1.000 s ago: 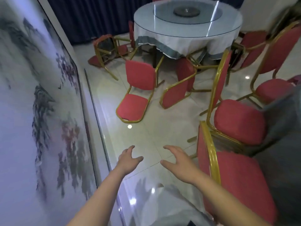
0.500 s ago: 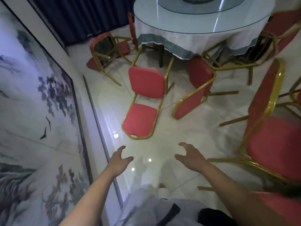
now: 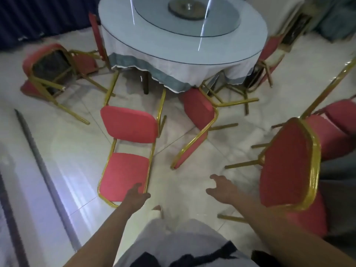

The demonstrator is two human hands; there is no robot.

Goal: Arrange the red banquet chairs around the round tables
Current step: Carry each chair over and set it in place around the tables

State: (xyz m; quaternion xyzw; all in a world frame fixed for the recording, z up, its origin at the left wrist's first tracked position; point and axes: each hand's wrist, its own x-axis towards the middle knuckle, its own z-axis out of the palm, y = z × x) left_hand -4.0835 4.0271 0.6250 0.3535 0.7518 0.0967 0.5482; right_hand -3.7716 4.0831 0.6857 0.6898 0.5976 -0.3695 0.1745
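On floor by round table: toppled red chair; left hand, right hand spread, empty, probably poised to right it.

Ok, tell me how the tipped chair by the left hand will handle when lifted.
The chair probably stays rigid: its gold frame looks like metal tube. Likely light for its size, being open frame with thin pads. Lying on its back, it may swing if raised by one end.

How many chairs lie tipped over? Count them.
3: upturned chair far left, chair on its back near the left hand, chair on its side before the table. More may be hidden.
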